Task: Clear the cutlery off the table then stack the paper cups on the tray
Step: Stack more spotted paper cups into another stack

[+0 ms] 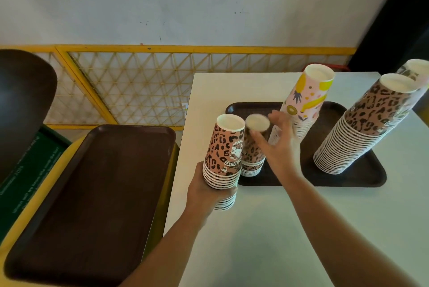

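Paper cups (pixel 223 159), nested and gripped low by the left hand (pixel 206 194) off the tray's (pixel 348 177) near-left corner, look light and crushable; right hand (pixel 278 145) open.

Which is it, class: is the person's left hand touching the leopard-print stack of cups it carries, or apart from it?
Touching. The head view shows the left hand wrapped round the lower rims of the leopard-print stack, with the fingertips curled across the front.

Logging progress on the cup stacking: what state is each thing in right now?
Left hand: grips a short leopard stack, upside down.
Right hand: open, blurred, beside the fruit-print stack.
Small leopard stack: upside down on table tray.
Tall leopard stack: leaning.
Side tray: bare.
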Motion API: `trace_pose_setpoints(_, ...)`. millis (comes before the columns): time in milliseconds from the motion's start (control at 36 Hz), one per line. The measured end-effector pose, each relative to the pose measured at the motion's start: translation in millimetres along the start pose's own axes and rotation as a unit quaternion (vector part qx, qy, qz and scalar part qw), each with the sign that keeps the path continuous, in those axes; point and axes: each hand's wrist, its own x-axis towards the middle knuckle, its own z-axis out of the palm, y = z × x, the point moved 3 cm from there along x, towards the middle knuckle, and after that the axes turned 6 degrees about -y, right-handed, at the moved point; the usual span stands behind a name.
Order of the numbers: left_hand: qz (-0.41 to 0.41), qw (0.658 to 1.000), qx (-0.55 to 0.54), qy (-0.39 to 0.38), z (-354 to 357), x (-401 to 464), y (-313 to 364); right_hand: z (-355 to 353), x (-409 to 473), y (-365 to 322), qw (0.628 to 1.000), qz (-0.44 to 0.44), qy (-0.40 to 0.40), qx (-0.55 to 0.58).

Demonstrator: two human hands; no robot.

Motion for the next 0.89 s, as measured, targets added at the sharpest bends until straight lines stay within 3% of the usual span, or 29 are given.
trace_pose_setpoints(83,0.003,1.000,0.012,-0.003,1.3,-0.6,1.0,4.1,-7.1,-12.8,0.999,-0.035,0.000,0.005)
trace_pose_setpoints(167,0.012,0.999,0.032,-0.002,2.5,-2.0,3.0,11.4,-13.1,-24.8,0.996,-0.067,-0.050,0.022)
trace_pose_setpoints(333,0.023,0.998,0.055,-0.004,3.2,-3.8,7.8,23.6,-23.7,-34.5,0.988,-0.032,-0.147,0.037)
trace_pose_setpoints(667,0.029,0.997,0.067,-0.008,2.8,-7.3,9.0,12.5,-14.6,-40.6,0.996,-0.045,-0.067,0.034)
trace_pose_setpoints(889,0.023,0.998,0.054,-0.002,0.7,-4.8,7.2,-16.9,5.0,-57.9,0.989,-0.036,0.003,0.144)
